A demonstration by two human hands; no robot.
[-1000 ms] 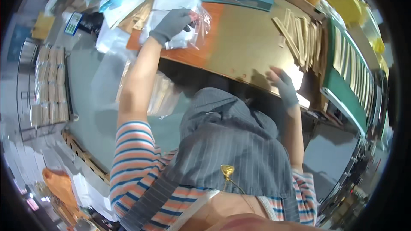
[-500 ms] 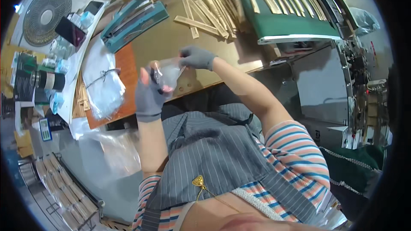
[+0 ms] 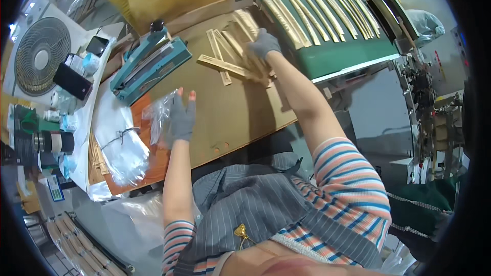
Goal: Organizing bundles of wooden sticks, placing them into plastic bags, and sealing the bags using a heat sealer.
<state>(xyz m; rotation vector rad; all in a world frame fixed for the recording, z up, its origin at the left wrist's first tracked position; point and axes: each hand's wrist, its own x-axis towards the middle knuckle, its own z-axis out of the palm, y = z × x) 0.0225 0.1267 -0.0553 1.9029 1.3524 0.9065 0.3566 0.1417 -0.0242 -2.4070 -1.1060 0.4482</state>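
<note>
My left hand (image 3: 181,117), in a grey glove with bare fingertips, rests over the near-left part of the bench with fingers stretched out. Against its left side is a crumpled clear plastic bag (image 3: 159,114). My right hand (image 3: 265,44), gloved the same way, is curled down over a pile of slim tan packets (image 3: 231,43). The packets just below it are blurred, and its fingertips are hidden. One packet (image 3: 222,65) lies crosswise at the pile's near-left edge.
A teal bar sealer (image 3: 153,64) stands at the far left, near a tied stack of clear bags (image 3: 120,145). A green conveyor belt (image 3: 342,56) on the right carries several tan strips. A fan (image 3: 42,56) and a phone (image 3: 72,81) occupy the left shelf.
My hands have parted. My right hand has left the clear bag and reached far to the packet pile. My left hand has straightened its fingers, and the bag is now at its left side.
</note>
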